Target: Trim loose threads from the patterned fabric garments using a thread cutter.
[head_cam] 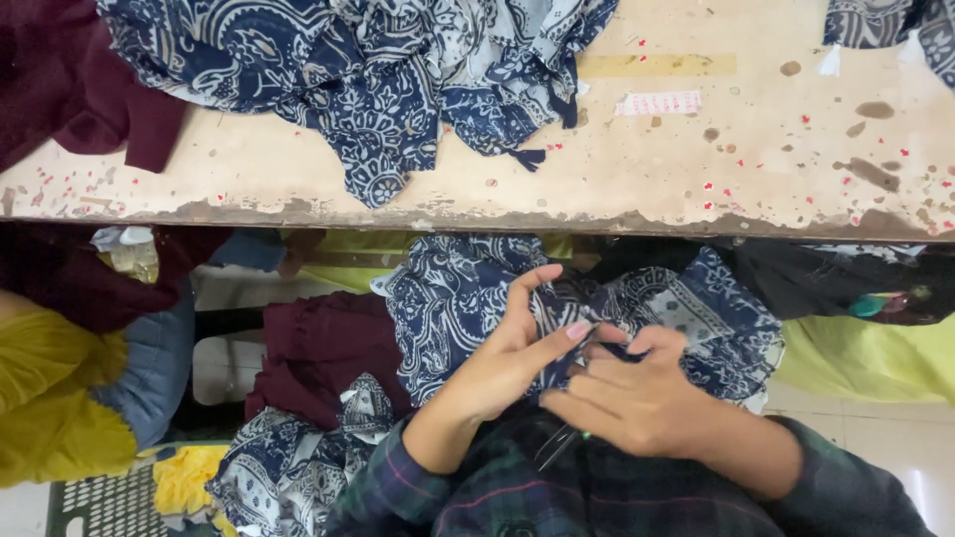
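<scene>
Lying in the lap below the tabletop edge, the blue-and-white patterned cloth is pinched by both hands: the left hand grips a fold with its fingertips, and the right hand clamps it just beside. More patterned fabric is heaped on the tabletop; maroon cloth sits left.

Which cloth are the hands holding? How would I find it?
Start at the worn table and look just below its front edge. There the left hand and right hand pinch a blue-and-white patterned cloth. Unlike the same-patterned heap lying on the table, it hangs in the lap, beside a plain maroon cloth.
</scene>
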